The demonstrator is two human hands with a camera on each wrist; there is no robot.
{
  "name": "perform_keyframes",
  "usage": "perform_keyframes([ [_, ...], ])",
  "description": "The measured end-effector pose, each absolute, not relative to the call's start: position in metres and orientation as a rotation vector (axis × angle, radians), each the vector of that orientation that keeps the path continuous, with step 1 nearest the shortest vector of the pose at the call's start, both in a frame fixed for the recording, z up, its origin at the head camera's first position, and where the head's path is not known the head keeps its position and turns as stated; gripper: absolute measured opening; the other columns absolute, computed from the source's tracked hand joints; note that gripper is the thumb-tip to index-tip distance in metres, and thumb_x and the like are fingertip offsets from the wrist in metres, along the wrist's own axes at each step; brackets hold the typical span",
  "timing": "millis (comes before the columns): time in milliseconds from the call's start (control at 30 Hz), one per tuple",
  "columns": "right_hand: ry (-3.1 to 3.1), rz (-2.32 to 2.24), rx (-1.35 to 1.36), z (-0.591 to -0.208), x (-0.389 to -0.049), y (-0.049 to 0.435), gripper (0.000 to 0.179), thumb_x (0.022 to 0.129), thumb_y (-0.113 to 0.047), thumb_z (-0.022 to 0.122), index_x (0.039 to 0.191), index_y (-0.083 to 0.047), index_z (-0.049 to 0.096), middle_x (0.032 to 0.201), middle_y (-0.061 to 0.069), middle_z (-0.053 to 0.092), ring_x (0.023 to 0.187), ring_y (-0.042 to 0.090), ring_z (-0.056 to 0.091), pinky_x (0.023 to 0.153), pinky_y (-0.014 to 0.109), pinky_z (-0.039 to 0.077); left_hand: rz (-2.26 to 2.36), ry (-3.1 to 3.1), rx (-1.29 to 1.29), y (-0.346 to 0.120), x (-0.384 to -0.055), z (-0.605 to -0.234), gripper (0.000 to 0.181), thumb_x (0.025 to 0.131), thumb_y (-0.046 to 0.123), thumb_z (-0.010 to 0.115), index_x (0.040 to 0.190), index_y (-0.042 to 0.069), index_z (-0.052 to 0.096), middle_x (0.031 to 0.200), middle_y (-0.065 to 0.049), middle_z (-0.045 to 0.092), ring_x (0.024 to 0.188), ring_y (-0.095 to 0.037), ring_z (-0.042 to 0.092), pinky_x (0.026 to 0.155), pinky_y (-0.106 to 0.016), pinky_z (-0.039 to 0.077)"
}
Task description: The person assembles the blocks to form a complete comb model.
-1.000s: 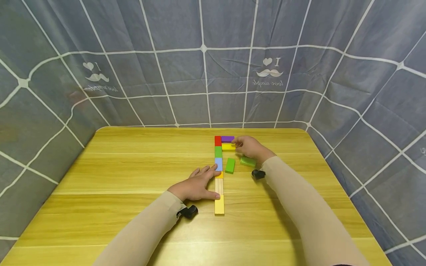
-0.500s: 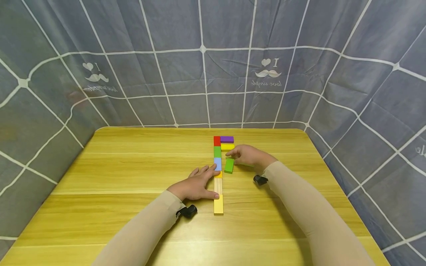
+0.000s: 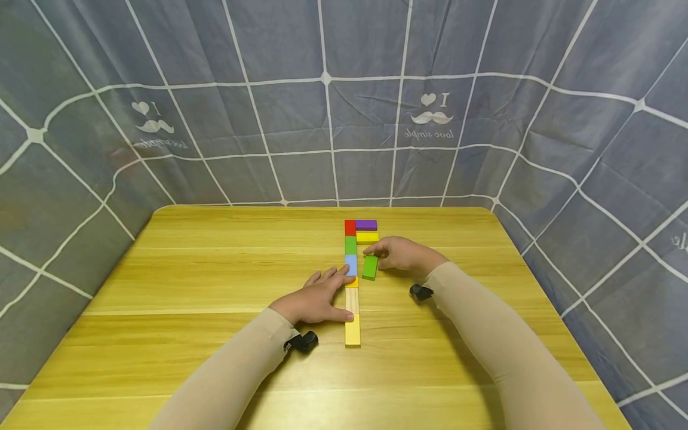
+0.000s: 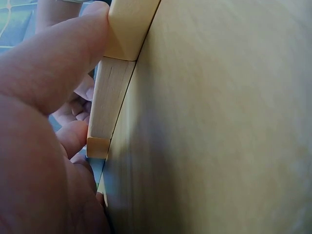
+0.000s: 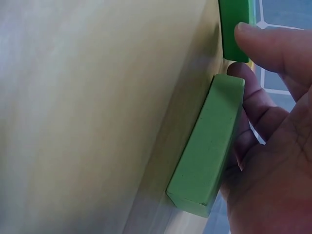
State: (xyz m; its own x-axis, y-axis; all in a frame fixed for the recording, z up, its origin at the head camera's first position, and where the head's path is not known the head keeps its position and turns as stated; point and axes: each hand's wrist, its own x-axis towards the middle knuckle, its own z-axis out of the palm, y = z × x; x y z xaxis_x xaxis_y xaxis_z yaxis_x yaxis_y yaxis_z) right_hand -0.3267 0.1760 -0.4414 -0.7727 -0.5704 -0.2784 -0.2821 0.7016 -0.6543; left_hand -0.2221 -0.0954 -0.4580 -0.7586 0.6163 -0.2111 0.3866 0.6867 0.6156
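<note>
My left hand (image 3: 314,300) lies spread along a row of wooden blocks, fingers near the blue block (image 3: 352,263) and orange block (image 3: 353,282). Its thumb reaches the joint between the plain wood block (image 3: 352,300) and the pale yellow block (image 3: 352,334). My right hand (image 3: 405,254) has thumb and forefinger at the far end of a green block (image 3: 369,269) standing just right of the row. In the right wrist view the thumb overlaps that green block (image 5: 234,29). A light green block (image 5: 209,141) lies below the palm, hidden by the hand in the head view.
At the row's far end are a red block (image 3: 350,227) and another green block (image 3: 350,245). Purple (image 3: 366,225) and yellow (image 3: 368,237) blocks branch off rightward. A grey checked curtain (image 3: 269,119) surrounds the wooden table (image 3: 188,269) at the back and sides.
My right hand came away from the yellow block, moved toward me to the green block and covered the light green one. The left hand stayed in place.
</note>
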Motion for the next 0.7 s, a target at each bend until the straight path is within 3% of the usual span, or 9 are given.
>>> perform_keyframes([
  [433,2.427,-0.839,-0.652,-0.4441,-0.3285,0.1752,0.043,0.094,0.0,0.073,0.135,-0.013,0.071,0.115,0.007,0.069,0.105,0.023,0.058,0.103,0.04,0.051,0.789,2.49,0.779,-0.0954,-0.2217,-0.4571,0.088,0.093,0.054,0.076,0.165,0.023,0.035,0.179,-0.003,0.011,0.166,-0.032,0.007,0.132,-0.056,-0.002],
  [700,2.404,-0.807,-0.682,-0.4409,-0.3291,0.1747,0.046,0.093,0.002,0.072,0.137,-0.013,0.07,0.112,0.006,0.068,0.101,0.021,0.057,0.098,0.037,0.051,0.778,2.491,0.785,-0.0954,-0.222,-0.4562,0.088,0.093,0.053,0.076,0.165,0.023,0.035,0.179,-0.004,0.01,0.166,-0.033,0.007,0.133,-0.056,-0.002],
])
